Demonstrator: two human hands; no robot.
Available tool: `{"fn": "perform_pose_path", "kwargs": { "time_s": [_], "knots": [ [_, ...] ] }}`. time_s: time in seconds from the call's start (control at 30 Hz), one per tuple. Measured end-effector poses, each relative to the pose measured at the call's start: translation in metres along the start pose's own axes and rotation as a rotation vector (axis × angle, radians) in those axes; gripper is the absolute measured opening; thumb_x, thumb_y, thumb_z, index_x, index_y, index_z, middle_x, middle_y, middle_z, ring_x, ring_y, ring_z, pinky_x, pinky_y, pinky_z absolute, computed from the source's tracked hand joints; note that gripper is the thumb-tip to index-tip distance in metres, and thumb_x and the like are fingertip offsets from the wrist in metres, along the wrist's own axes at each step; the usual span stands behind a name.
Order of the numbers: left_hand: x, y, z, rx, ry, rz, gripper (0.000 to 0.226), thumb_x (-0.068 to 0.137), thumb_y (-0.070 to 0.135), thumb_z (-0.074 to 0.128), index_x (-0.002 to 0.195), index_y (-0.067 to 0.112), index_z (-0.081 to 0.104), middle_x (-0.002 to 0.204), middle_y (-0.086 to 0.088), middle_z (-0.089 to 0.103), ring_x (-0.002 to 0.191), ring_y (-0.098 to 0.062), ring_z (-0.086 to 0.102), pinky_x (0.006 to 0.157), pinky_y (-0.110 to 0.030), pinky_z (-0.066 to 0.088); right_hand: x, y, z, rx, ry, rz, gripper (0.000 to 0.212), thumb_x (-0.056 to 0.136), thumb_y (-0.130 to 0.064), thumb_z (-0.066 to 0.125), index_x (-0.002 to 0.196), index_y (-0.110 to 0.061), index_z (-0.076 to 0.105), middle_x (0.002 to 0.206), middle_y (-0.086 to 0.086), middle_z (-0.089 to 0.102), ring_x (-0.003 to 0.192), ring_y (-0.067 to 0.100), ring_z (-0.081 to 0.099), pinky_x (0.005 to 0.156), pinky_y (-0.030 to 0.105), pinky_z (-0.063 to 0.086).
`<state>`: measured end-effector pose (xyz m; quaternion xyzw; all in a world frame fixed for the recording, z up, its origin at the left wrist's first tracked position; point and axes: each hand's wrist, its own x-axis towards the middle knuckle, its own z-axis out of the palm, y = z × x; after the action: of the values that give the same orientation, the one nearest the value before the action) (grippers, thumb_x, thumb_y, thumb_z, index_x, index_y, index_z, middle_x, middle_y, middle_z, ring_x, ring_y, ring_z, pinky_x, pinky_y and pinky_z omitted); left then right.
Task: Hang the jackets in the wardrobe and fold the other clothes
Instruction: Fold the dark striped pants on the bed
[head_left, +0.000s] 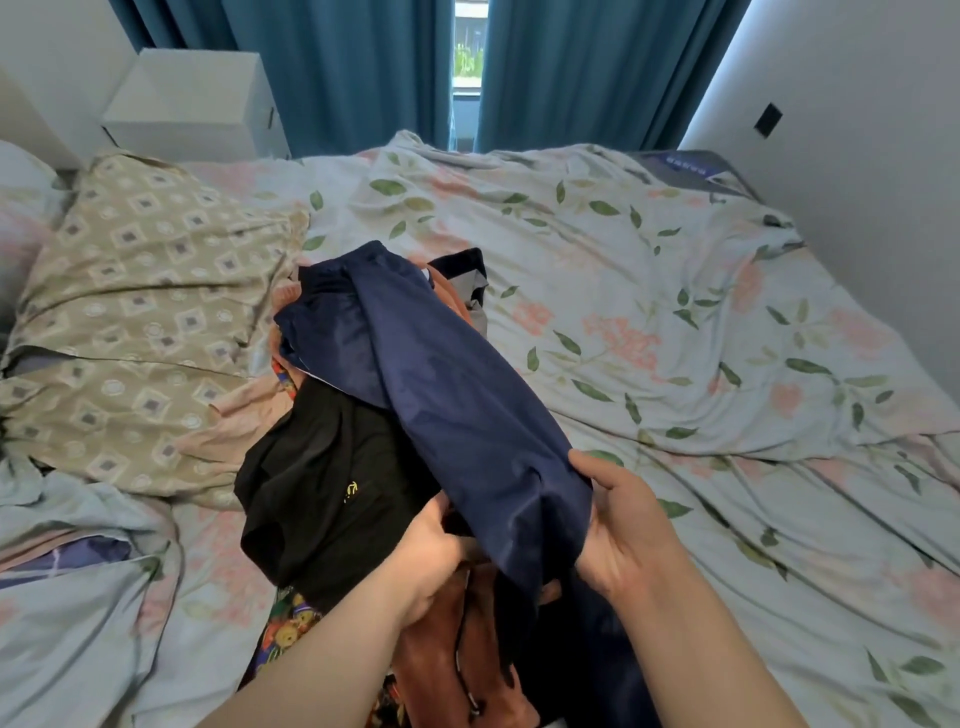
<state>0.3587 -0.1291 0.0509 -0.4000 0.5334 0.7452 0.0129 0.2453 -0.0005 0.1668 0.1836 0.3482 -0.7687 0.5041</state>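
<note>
Here both hands (524, 540) grip the navy garment (441, 395), fingers (584, 467) curled.

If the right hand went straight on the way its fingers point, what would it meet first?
The right hand points up and left, straight into the navy garment it grips. Past that fold, likely the black garment, though depth is unclear.

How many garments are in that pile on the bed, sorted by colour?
Navy garment, gripped by left hand and right hand: 1
Black garment: 1
Rust-brown garment: 1
Bright patterned garment: 1
Total: 4 distinguishable; others may lie hidden.
</note>
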Motion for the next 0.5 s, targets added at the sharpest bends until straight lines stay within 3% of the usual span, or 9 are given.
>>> {"fn": "perform_pose_path", "kwargs": {
  "time_s": [0.1, 0.17, 0.23, 0.33, 0.4, 0.5],
  "knots": [
    [0.004, 0.0, 0.007, 0.177, 0.167, 0.07, 0.027, 0.082, 0.007, 0.075, 0.103, 0.023, 0.068, 0.09, 0.005, 0.074, 0.08, -0.009, 0.071, 0.068, -0.019, 0.054, -0.019, -0.017, 0.008, -0.019, 0.008, -0.092, 0.041, 0.086, -0.005, 0.055, 0.124, 0.008, 0.063, 0.122, 0.027, 0.066, 0.106, 0.037, 0.069, 0.079, 0.045, 0.061],
    [0.012, 0.0, 0.008, 0.281, 0.197, 0.066, 0.008, 0.089, 0.005, 0.067, 0.093, 0.012, 0.067, 0.084, 0.0, 0.069, 0.08, -0.02, 0.065, 0.072, -0.027, 0.052, -0.03, -0.032, 0.008, -0.037, 0.055, -0.19, 0.045, 0.085, -0.003, 0.055, 0.13, 0.004, 0.058, 0.121, 0.023, 0.067, 0.106, 0.033, 0.07, 0.085, 0.043, 0.06],
    [0.017, 0.001, 0.007, 0.262, 0.21, -0.013, 0.007, 0.094, 0.003, 0.056, 0.091, 0.006, 0.061, 0.085, -0.006, 0.064, 0.079, -0.026, 0.061, 0.073, -0.034, 0.053, -0.039, -0.049, 0.003, -0.017, 0.127, -0.313, 0.044, 0.091, 0.004, 0.049, 0.135, -0.001, 0.053, 0.122, 0.021, 0.067, 0.106, 0.031, 0.069, 0.091, 0.04, 0.058],
    [0.011, 0.004, 0.004, 0.049, 0.235, -0.11, 0.015, 0.099, 0.002, 0.045, 0.1, 0.008, 0.058, 0.103, -0.011, 0.066, 0.087, -0.024, 0.065, 0.065, -0.033, 0.057, -0.046, -0.073, -0.008, -0.092, 0.232, -0.46, 0.048, 0.097, 0.01, 0.037, 0.142, -0.005, 0.046, 0.134, 0.021, 0.06, 0.117, 0.029, 0.064, 0.092, 0.037, 0.057],
    [0.004, 0.006, 0.0, -0.172, 0.21, -0.118, 0.021, 0.102, 0.001, 0.04, 0.105, 0.011, 0.058, 0.105, -0.007, 0.067, 0.092, -0.023, 0.066, 0.058, -0.03, 0.057, -0.045, -0.079, -0.015, -0.226, 0.351, -0.476, 0.05, 0.096, 0.013, 0.036, 0.141, -0.007, 0.046, 0.128, 0.017, 0.063, 0.106, 0.026, 0.067, 0.08, 0.036, 0.058],
    [-0.008, 0.009, -0.017, -0.317, 0.201, -0.114, 0.026, 0.102, 0.0, 0.039, 0.106, 0.012, 0.061, 0.106, -0.01, 0.07, 0.098, -0.028, 0.068, 0.074, -0.043, 0.06, -0.039, -0.066, -0.028, -0.393, 0.477, -0.414, 0.048, 0.091, 0.016, 0.037, 0.13, -0.004, 0.056, 0.116, 0.017, 0.068, 0.097, 0.029, 0.068, 0.079, 0.038, 0.054]
  ]
}}
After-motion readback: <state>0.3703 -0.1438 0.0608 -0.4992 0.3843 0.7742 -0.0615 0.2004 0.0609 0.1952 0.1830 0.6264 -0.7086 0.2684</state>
